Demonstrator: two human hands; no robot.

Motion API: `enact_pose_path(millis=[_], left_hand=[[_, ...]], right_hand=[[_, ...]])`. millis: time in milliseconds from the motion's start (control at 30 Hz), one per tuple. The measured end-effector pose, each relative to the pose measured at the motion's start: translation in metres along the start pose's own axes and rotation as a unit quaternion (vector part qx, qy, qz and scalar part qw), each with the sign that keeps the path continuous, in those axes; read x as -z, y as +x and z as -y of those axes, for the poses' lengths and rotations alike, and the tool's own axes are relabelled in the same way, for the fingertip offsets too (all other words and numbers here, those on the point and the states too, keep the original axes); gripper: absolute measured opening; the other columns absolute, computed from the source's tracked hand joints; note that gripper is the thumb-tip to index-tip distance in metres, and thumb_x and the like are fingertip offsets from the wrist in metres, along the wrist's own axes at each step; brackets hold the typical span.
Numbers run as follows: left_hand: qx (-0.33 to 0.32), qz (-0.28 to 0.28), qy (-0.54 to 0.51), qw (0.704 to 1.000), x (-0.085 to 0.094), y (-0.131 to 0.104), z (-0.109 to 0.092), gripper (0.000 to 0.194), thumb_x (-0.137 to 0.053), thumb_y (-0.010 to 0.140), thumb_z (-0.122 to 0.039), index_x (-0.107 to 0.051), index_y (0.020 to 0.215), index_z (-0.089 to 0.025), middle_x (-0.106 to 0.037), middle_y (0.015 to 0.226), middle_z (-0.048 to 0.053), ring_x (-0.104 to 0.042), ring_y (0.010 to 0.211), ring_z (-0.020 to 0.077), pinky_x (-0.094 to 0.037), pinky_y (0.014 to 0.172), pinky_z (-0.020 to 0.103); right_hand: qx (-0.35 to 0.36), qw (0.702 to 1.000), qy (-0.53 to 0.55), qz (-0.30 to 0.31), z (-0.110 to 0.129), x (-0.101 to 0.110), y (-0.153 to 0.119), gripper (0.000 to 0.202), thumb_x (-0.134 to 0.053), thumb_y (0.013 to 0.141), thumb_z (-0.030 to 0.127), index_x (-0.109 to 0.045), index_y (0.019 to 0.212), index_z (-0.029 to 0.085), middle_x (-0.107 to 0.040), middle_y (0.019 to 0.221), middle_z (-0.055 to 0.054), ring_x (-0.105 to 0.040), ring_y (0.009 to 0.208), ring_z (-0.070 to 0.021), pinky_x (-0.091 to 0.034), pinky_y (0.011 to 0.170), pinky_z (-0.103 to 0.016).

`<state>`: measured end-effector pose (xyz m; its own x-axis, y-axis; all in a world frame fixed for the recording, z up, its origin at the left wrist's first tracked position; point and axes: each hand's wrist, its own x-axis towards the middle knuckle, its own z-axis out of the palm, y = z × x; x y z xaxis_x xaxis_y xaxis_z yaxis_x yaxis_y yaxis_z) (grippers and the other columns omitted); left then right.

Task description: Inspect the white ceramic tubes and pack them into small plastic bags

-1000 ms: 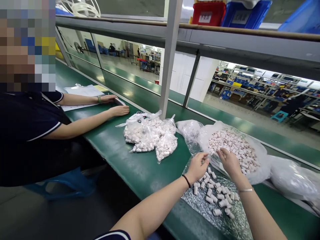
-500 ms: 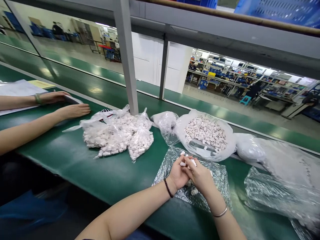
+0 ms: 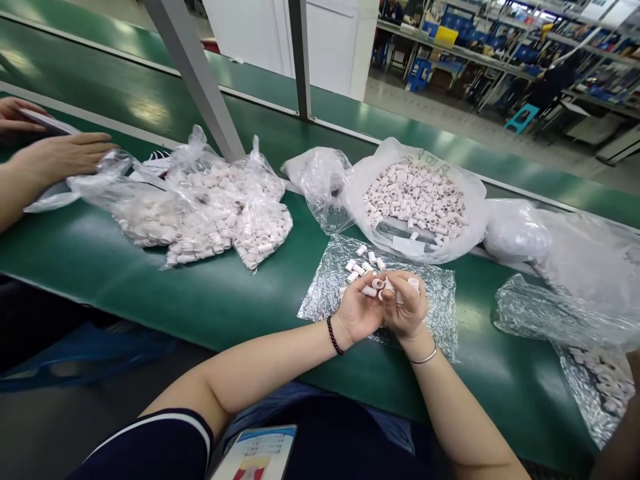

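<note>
My left hand [image 3: 360, 311], with a dark beaded bracelet at its wrist, is cupped around several small white tubes [image 3: 369, 291]. Against it, my right hand [image 3: 409, 312], wearing a silver bangle, has its fingers curled round more white tubes [image 3: 413, 284]. Both hands are over a crinkled clear plastic sheet [image 3: 320, 299]. Loose white tubes [image 3: 362, 250] lie on that sheet just beyond my fingers. Behind it stands an open clear bag [image 3: 474, 200] full of the same tubes, with green writing on its rim. How many tubes each hand holds is partly hidden.
Tied bags of white tubes [image 3: 200, 220] lie on the green table [image 3: 270, 307] to the left, beside a metal post [image 3: 195, 73]. Another person's hand [image 3: 65, 157] is at far left. More plastic bags [image 3: 590, 260] lie to the right.
The view has tilted down and shifted. My right hand has turned, its curled fingers now showing tubes. Loose tubes on the sheet show more clearly.
</note>
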<state>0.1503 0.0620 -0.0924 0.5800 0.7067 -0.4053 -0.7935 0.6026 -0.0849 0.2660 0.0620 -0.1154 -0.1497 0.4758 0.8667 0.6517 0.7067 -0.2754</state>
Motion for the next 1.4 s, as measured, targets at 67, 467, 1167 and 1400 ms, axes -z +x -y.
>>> enact_pose_path(millis=[67, 467, 1167, 1400], left_hand=[[0.0, 0.001, 0.005, 1.0, 0.0, -0.001, 0.001, 0.038, -0.036, 0.098, -0.027, -0.063, 0.076, -0.011, -0.061, 0.062, 0.002, -0.06, 0.056, 0.0086, -0.051, 0.062, 0.017], [-0.018, 0.011, 0.025, 0.999, 0.0, 0.002, -0.004, 0.046, -0.031, 0.1, -0.038, -0.066, 0.086, -0.011, -0.063, 0.068, 0.004, -0.063, 0.061, 0.0106, -0.053, 0.065, 0.02], [-0.101, 0.071, 0.045, 0.991, -0.005, 0.003, -0.018, 0.043, -0.033, 0.097, -0.043, -0.063, 0.106, -0.014, -0.063, 0.127, 0.015, -0.053, 0.128, 0.0284, -0.046, 0.103, 0.05], [-0.15, 0.096, 0.075, 0.981, -0.004, 0.005, -0.026, 0.043, -0.032, 0.097, -0.041, -0.064, 0.113, -0.016, -0.065, 0.124, 0.011, -0.053, 0.129, 0.0277, -0.045, 0.104, 0.052]], right_hand=[[0.008, 1.0, 0.006, -0.01, 0.003, -0.001, 0.001, 0.026, -0.046, 0.096, 0.029, -0.05, 0.121, 0.03, -0.064, 0.095, -0.005, -0.063, 0.085, -0.0189, -0.053, 0.07, -0.035], [-0.004, 0.999, 0.036, 0.005, 0.003, -0.009, -0.005, 0.029, -0.044, 0.093, 0.025, -0.048, 0.122, 0.032, -0.059, 0.113, -0.008, -0.06, 0.102, -0.0232, -0.054, 0.082, -0.047], [-0.476, 0.796, 0.347, -0.139, 0.019, -0.02, 0.001, 0.039, -0.025, 0.099, 0.046, -0.039, 0.13, 0.026, -0.045, 0.146, -0.008, -0.046, 0.134, -0.016, -0.035, 0.114, -0.05], [-0.607, 0.613, 0.498, -0.089, 0.029, -0.016, 0.005, 0.026, -0.045, 0.09, 0.041, -0.058, 0.106, 0.024, -0.064, 0.118, -0.005, -0.06, 0.116, -0.0159, -0.044, 0.11, -0.042]])
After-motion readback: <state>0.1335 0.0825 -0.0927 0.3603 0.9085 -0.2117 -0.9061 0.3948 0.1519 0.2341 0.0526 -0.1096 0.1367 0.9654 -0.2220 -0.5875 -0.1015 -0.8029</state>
